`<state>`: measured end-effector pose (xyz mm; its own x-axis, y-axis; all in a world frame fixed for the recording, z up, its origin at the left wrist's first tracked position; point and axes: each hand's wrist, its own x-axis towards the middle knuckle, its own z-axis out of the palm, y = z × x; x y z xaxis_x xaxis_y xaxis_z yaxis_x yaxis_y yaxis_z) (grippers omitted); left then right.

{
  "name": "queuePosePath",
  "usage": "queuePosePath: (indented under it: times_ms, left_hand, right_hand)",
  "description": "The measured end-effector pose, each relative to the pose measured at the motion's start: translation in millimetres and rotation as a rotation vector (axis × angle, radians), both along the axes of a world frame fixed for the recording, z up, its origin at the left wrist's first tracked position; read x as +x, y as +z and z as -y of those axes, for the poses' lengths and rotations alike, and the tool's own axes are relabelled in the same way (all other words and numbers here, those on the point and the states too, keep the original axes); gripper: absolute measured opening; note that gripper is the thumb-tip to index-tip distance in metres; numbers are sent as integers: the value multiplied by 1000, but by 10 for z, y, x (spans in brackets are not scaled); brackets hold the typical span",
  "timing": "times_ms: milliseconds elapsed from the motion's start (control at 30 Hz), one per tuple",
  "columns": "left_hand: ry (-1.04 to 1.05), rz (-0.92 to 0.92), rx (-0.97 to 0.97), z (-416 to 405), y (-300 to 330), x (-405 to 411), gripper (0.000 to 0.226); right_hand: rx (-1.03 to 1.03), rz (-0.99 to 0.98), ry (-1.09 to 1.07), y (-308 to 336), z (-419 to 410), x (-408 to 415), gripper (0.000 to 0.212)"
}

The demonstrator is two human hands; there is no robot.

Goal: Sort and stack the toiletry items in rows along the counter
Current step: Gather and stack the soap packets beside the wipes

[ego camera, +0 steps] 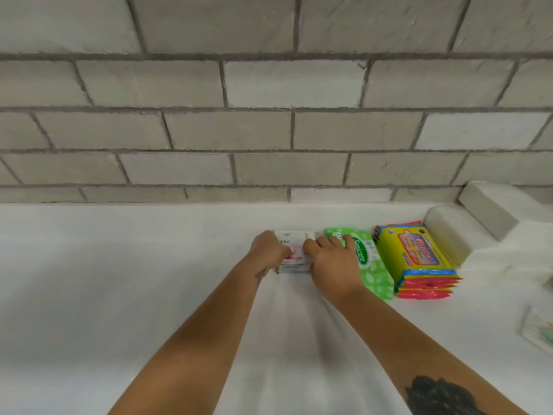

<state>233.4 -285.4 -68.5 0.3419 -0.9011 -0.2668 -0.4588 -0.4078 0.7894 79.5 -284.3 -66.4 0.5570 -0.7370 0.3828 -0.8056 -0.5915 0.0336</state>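
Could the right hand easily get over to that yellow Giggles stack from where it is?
Probably yes. The right hand is at the Dove stack; only the flat green Sanicare pack lies before the Giggles stack, low enough to reach over.

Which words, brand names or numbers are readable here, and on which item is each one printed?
"Dove": top box of the stack held between both hands; smaller print blurred.
"Sanicare": green wipes pack.
"Giggles": top yellow pack; the line with "10" below is too blurred.
Pack at the right edge: nothing readable.
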Motion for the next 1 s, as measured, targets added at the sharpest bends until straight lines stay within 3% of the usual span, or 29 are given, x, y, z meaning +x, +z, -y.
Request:
queuePosePath:
  times_ms: [167,333,433,533,600,667,767,800,900,1000]
  left_hand:
    - [36,137,-7,43,-127,-17,53]
    - [57,207,9,18,-120,-44,60]
    - [53,188,19,-5,-65,-43,63]
    - [53,164,2,-30,1,-27,45]
    - [44,193,-17,-53,11,-27,31]
    - [20,205,-34,-81,7,-55,33]
    - [-18,200,-36,-90,9,-127,48]
    - [-28,197,-41,-85,14,-143,47]
    - [-32,207,-35,-67,40,-159,44]
    - [-25,196,-20,-55,48,-164,47]
  right_hand:
    - [41,-127,-55,-48,13,-13,39]
    - [142,-114,-39,-67,76,-14,34]
    - [238,82,45,-9,101,-27,35]
    - [439,361,-119,240,127,-1,31]
    - [602,368,-229,314,204,33,38]
    - [744,312,-274,337,253,110,43]
    - [902,301,-335,293,273,211,15]
    - [926,290,-359,271,283,234,9]
    - [909,240,-338,236,320,296,27]
    - [913,304,-315,211,346,286,25]
